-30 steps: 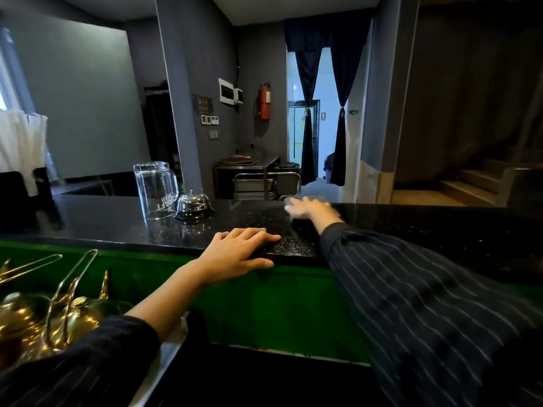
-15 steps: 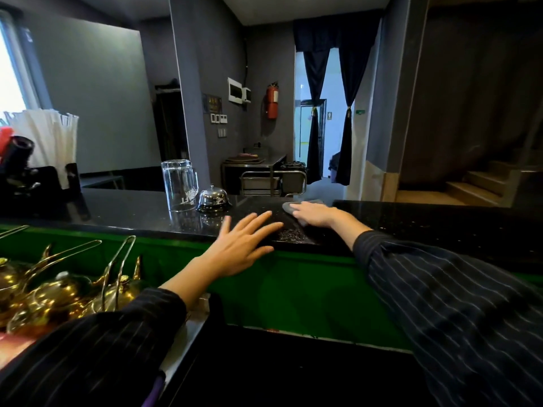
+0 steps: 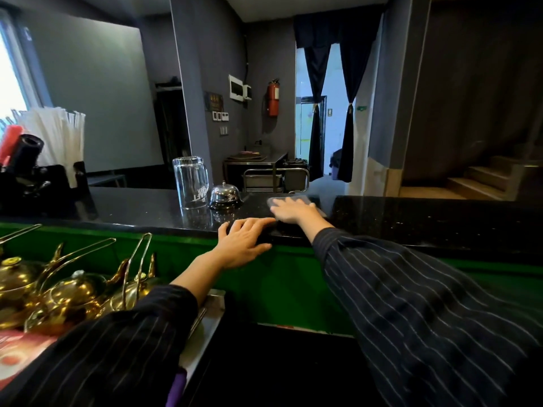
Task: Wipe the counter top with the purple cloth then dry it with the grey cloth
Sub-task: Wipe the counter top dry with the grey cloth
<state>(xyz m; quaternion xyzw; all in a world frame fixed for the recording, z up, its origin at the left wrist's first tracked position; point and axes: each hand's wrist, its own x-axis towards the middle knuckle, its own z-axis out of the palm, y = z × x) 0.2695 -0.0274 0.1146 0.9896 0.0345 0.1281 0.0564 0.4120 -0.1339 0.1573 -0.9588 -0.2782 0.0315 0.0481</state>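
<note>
Drying stage, likely: right hand (image 3: 291, 211), fingers flat, presses grey cloth (image 3: 293, 199) on counter (image 3: 411, 218); left hand (image 3: 244, 245) spread, braced on edge.

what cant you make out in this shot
- Grey cloth, head view: mostly under the right hand; only its far edge shows.
- Purple cloth, head view: a strip at the bottom edge, cut off by the frame and the left sleeve.
- Glass, head view: its print is too small to read.
- Counter: wet or dry cannot be told.
</note>
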